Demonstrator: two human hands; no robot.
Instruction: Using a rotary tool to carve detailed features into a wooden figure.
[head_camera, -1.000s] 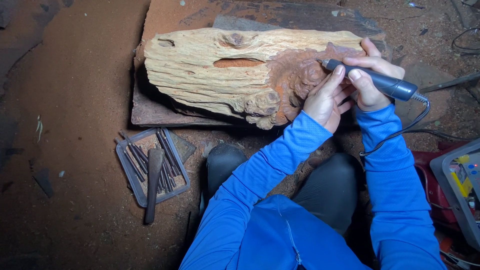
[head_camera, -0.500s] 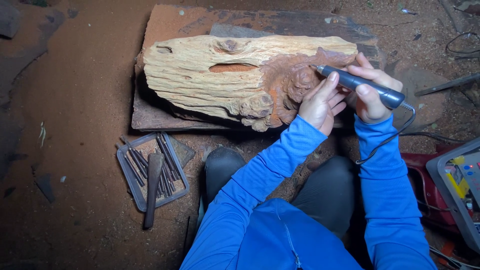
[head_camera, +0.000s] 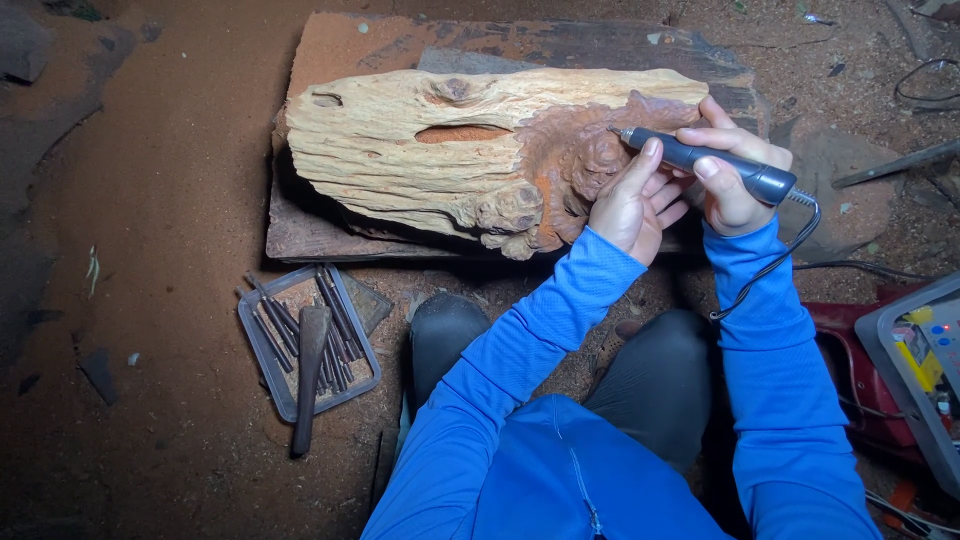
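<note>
A big pale gnarled wood log (head_camera: 430, 150) lies on a dark wooden board (head_camera: 400, 45), with a reddish carved patch (head_camera: 575, 160) at its right end. My right hand (head_camera: 735, 175) grips a dark corded rotary carving tool (head_camera: 700, 160), its tip pointing left at the reddish patch. My left hand (head_camera: 632, 200) rests against the log just below the tool's tip, its thumb steadying the tool's front. A black cord (head_camera: 770, 265) runs from the tool's rear down past my right sleeve.
A grey tray (head_camera: 305, 345) of several carving tools, one with a wooden handle, sits on the red dirt floor at lower left. A grey control box (head_camera: 915, 370) with coloured parts stands at the right edge. My knees are below the board.
The view has shifted slightly; both hands and the tool stay at the carved patch, with the tool tip moved a little along it.
</note>
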